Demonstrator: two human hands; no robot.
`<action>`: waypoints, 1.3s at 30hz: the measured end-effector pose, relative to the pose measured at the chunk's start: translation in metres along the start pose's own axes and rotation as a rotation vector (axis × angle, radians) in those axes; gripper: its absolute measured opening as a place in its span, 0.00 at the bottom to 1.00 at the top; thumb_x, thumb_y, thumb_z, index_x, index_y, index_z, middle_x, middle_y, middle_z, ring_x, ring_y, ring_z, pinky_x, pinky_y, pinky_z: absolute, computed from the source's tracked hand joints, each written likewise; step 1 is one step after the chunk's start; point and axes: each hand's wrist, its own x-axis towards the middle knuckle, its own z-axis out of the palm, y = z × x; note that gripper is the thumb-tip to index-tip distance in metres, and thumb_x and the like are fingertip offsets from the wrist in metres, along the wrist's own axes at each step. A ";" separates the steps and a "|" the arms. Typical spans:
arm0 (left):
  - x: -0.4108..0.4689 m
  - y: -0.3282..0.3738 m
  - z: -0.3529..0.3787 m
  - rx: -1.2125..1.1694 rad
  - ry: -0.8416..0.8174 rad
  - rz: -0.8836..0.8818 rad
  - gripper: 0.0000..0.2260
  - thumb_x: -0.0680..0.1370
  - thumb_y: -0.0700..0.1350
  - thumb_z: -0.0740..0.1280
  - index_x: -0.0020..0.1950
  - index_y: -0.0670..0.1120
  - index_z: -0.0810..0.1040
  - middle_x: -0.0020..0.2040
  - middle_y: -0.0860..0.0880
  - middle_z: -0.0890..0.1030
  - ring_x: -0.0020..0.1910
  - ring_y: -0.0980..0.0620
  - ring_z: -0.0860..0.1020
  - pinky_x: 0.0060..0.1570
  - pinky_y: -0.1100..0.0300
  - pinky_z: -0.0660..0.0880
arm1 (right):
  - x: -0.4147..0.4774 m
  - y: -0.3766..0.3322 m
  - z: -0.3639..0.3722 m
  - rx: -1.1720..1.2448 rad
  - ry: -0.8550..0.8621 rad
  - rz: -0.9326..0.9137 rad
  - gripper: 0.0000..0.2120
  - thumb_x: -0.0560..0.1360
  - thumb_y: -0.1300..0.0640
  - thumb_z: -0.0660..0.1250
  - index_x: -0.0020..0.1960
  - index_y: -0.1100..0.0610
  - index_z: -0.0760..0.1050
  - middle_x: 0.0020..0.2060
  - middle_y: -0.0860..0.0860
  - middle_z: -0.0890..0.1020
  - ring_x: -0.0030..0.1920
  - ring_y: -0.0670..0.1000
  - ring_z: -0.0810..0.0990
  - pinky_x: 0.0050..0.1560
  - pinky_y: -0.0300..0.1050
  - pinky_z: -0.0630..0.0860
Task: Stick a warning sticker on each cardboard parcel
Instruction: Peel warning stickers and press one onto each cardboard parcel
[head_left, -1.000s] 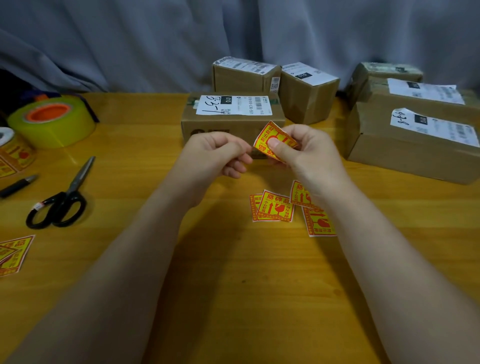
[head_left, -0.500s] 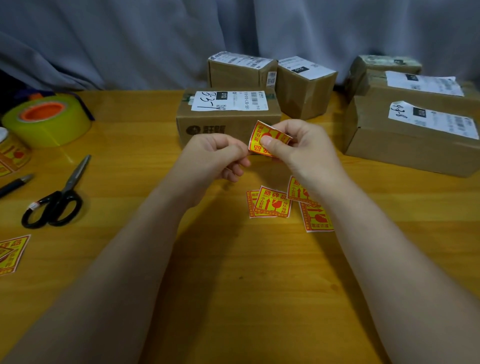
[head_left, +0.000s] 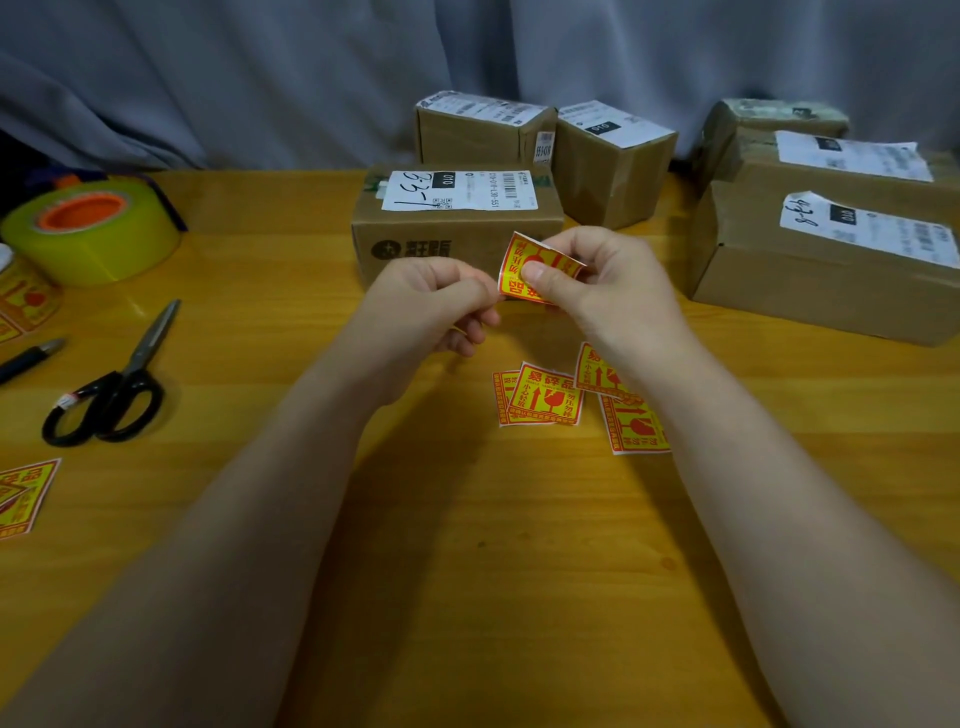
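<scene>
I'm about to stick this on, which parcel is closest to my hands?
The centre parcel with the black logo, just behind your right hand; the others sit farther back or rightward.

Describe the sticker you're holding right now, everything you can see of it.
The warning sticker is a small yellow square with red print and a white edge, seemingly paper. It is curved, held in the air before the nearest parcel. The right hand pinches it, thumb on its face; the left hand pinches its left edge.

Wooden table (head_left: 467, 571): parcels (head_left: 415, 260), stickers (head_left: 545, 395), scissors (head_left: 114, 384), tape (head_left: 98, 234)
</scene>
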 end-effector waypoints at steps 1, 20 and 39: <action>0.000 0.000 0.000 0.003 -0.002 0.003 0.06 0.75 0.37 0.65 0.39 0.43 0.79 0.29 0.52 0.78 0.28 0.57 0.74 0.27 0.66 0.71 | 0.000 0.000 0.000 0.004 -0.003 0.000 0.03 0.74 0.56 0.68 0.47 0.54 0.79 0.43 0.53 0.83 0.47 0.54 0.81 0.49 0.49 0.78; -0.001 -0.004 0.009 -0.017 0.060 0.133 0.07 0.76 0.36 0.63 0.40 0.44 0.76 0.29 0.53 0.77 0.29 0.59 0.74 0.31 0.68 0.70 | -0.002 0.003 0.004 0.019 -0.078 -0.068 0.08 0.75 0.56 0.68 0.45 0.58 0.83 0.40 0.54 0.85 0.42 0.46 0.81 0.46 0.41 0.76; 0.003 -0.003 0.005 -0.013 0.177 0.028 0.11 0.76 0.36 0.59 0.35 0.45 0.74 0.35 0.50 0.78 0.40 0.53 0.77 0.39 0.61 0.75 | 0.002 0.005 0.000 0.088 0.019 0.054 0.04 0.73 0.58 0.69 0.41 0.51 0.80 0.37 0.46 0.82 0.34 0.36 0.77 0.36 0.29 0.73</action>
